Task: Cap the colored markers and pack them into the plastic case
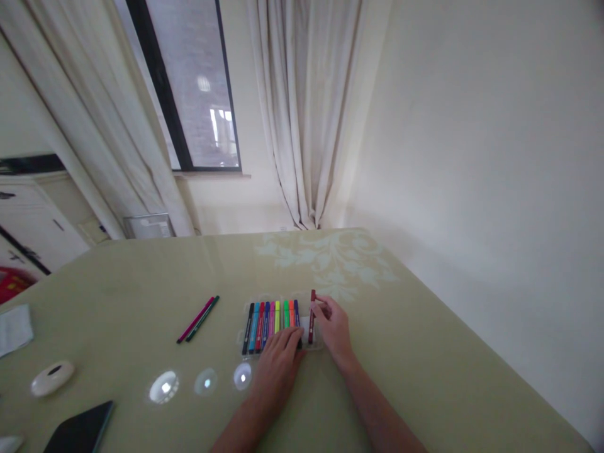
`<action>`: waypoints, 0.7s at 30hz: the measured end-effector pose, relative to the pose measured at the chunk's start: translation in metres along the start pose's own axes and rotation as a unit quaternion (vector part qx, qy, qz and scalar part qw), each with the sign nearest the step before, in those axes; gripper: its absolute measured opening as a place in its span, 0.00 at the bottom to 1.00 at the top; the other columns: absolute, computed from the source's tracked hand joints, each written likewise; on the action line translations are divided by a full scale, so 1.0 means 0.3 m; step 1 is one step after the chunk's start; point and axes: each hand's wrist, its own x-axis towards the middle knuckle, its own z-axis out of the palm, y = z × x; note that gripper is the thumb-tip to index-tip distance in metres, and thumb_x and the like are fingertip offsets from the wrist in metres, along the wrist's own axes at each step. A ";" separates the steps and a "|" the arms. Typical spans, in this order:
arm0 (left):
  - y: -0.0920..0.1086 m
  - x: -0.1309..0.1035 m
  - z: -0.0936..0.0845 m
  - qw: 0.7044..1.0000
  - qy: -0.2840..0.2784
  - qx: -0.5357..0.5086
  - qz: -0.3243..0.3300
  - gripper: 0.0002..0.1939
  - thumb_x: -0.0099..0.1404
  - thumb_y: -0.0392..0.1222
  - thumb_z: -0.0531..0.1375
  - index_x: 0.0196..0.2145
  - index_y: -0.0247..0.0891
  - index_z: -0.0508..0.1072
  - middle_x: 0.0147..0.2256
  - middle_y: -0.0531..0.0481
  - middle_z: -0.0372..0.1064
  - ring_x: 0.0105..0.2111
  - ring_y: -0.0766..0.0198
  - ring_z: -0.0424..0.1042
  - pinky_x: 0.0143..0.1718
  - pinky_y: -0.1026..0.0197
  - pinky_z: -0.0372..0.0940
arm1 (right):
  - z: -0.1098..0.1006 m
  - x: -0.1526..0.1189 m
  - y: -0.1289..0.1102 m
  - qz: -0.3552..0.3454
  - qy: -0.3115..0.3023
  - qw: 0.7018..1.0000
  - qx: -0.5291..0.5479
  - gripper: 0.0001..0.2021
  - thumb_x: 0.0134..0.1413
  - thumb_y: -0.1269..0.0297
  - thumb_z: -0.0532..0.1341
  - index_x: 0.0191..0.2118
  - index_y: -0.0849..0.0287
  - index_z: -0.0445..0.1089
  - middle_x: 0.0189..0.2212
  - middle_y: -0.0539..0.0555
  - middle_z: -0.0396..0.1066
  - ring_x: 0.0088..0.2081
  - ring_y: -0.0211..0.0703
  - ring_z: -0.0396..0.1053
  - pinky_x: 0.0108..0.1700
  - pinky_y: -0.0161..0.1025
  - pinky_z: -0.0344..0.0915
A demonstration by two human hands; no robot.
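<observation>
A clear plastic case (240, 336) lies on the table, with several coloured markers (258, 324) side by side in it. Between thumb and fingers, my right hand (334, 324) pinches a dark red marker (311, 321), held nearly upright in the picture over the right part of the case. My left hand (280, 352) rests palm down across the lower ends of the markers, fingers stretched out and touching the ones near the middle and right. A magenta marker (195, 319) and a dark green marker (202, 319) lie together on the table, left of the case.
The greenish table (401, 371) has a leaf pattern at its far side and a wall along its right. At the left lie a white oval object (53, 378), a dark flat device (80, 430) and a pale folded cloth or paper (15, 329). Ceiling lights reflect near the front.
</observation>
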 end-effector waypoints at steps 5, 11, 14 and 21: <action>0.006 0.004 0.015 1.000 -0.005 0.020 0.003 0.23 0.71 0.30 0.56 0.62 0.42 0.67 0.58 0.44 0.72 0.57 0.53 0.72 0.58 0.46 0.69 | 0.051 -0.015 -0.008 -0.024 -0.031 0.997 -0.073 0.12 0.59 0.55 0.61 0.42 0.57 0.74 0.32 0.56 0.82 0.34 0.49 0.81 0.38 0.41 0.75; 0.013 0.000 0.011 0.998 -0.010 0.052 0.020 0.23 0.71 0.29 0.55 0.60 0.46 0.70 0.60 0.47 0.70 0.57 0.54 0.71 0.59 0.46 0.67 | 0.061 -0.020 0.007 -0.069 -0.049 0.983 -0.162 0.08 0.63 0.60 0.58 0.39 0.56 0.73 0.35 0.56 0.80 0.33 0.45 0.79 0.38 0.37 0.73; 0.012 -0.002 0.008 0.997 -0.015 0.067 0.032 0.24 0.69 0.27 0.56 0.58 0.46 0.72 0.60 0.47 0.70 0.57 0.53 0.70 0.58 0.46 0.67 | 0.056 -0.029 0.011 -0.119 -0.072 0.959 -0.249 0.08 0.64 0.65 0.57 0.38 0.56 0.74 0.38 0.56 0.79 0.36 0.45 0.78 0.42 0.38 0.71; 0.012 -0.002 -0.002 0.996 -0.009 0.069 0.053 0.28 0.67 0.23 0.54 0.61 0.44 0.71 0.60 0.48 0.72 0.57 0.55 0.70 0.59 0.50 0.66 | 0.023 -0.054 -0.008 -0.153 -0.127 0.918 -0.343 0.12 0.66 0.70 0.55 0.40 0.56 0.77 0.41 0.57 0.77 0.40 0.46 0.76 0.46 0.38 0.70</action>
